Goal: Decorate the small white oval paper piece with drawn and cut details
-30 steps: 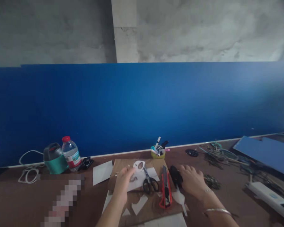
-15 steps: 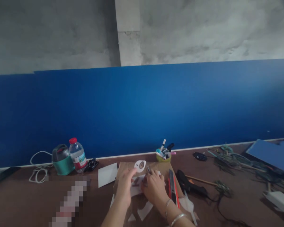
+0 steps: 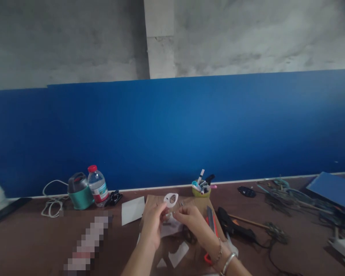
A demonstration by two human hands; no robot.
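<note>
My left hand (image 3: pixel 153 224) pinches a small white paper cutout (image 3: pixel 171 199) that has a dark striped patch and a dot, shaped somewhat like a bird. Just right of it, my right hand (image 3: pixel 191 220) has its thumb and fingertips pressed together near the cutout's lower edge; what they grip is too small to make out. Beneath both hands lies a brown board (image 3: pixel 199 203) with white paper scraps (image 3: pixel 178 254) on it. A red and grey utility knife (image 3: pixel 211 220) rests beside my right wrist, partly covered.
A green pen cup (image 3: pixel 201 192) stands behind the board. At the right are a black glue gun (image 3: pixel 235 228), wires and twigs, and a blue sheet (image 3: pixel 333 191). White paper (image 3: pixel 132 210), a bottle (image 3: pixel 98 188) and a teal container (image 3: pixel 81 197) are at the left.
My right hand has lifted off the paper on the board and drawn toward my left fingers, its fingertips now together. The view has shifted slightly.
</note>
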